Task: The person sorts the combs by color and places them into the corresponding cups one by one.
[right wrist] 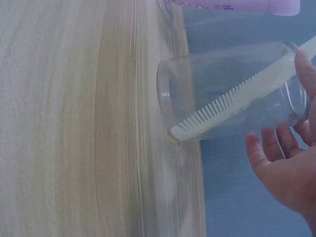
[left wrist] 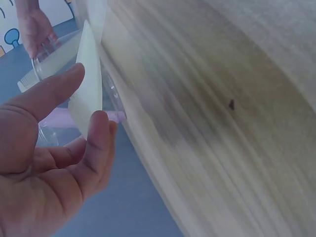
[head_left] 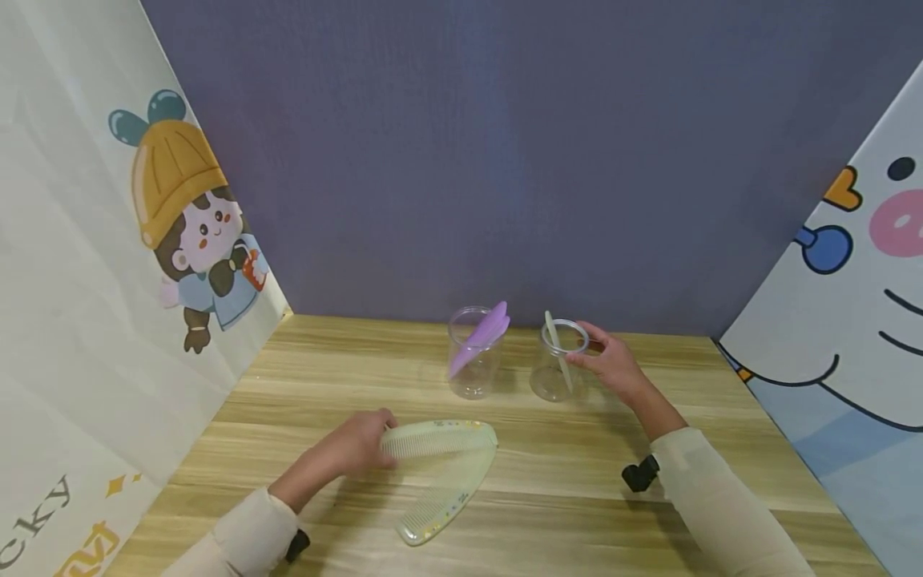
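Note:
My left hand [head_left: 358, 443] grips one end of a pale green comb [head_left: 440, 438], thumb and fingers at opposite edges. In the left wrist view, this comb [left wrist: 89, 94] appears raised off the tabletop. A second pale green comb [head_left: 450, 494] meets its right end in a V. My right hand [head_left: 613, 365] holds a clear plastic cup [head_left: 550, 385] by its rim, fingers curved round the side. Inside that cup a green comb [right wrist: 232, 103] leans diagonally, teeth upward in the right wrist view. The right thumb overlaps this comb near the rim; whether they touch, I cannot tell.
Left of the held cup stands another clear cup [head_left: 472, 389] with purple combs [head_left: 481, 338] slanting out of it. Everything rests on a wood-grain table [head_left: 577, 513]. A dark wall panel [head_left: 461, 160] closes off the back, and printed white panels [head_left: 79, 320] flank both sides.

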A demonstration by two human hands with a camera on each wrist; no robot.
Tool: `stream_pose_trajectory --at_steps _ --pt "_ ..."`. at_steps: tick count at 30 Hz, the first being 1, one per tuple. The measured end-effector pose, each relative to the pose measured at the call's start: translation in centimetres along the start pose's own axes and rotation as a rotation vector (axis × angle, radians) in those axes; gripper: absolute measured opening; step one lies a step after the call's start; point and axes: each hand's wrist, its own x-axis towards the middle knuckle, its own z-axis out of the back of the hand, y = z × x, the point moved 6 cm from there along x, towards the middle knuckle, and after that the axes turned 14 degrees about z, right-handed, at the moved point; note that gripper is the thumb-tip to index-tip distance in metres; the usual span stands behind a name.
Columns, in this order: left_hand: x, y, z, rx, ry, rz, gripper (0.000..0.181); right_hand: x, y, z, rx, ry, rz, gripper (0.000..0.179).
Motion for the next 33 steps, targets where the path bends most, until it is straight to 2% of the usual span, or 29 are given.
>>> stream_pose_trajectory --at_steps 3,7,15,23,28,33 --pt "0.1 -0.2 0.4 -0.017 -0.026 -0.002 0.044 0.0 0.0 0.0 -0.005 0.007 -0.004 0.085" --pt "0.3 -0.5 1.0 -0.044 -0.060 -0.039 0.043 0.0 -0.1 0.1 0.003 0.008 -0.008 0.087" --pt "0.6 -1.4 2.3 -0.045 -0.159 -0.176 0.046 0.2 0.0 0.1 -0.023 -0.002 0.012 0.083" --pt "1.1 -1.8 2.8 -0.101 -0.136 -0.230 0.049 0.2 -0.1 -0.1 -0.008 0.007 -0.005 0.085" --pt "1.4 -2.1 3.0 -0.127 -0.144 -0.275 0.050 0.1 0.4 -0.1 -0.005 0.013 -0.002 0.084" --pt "1.8 -2.4 3.2 -0.192 -0.123 -0.270 0.052 0.2 0.5 -0.2 -0.005 0.013 0.000 0.083"
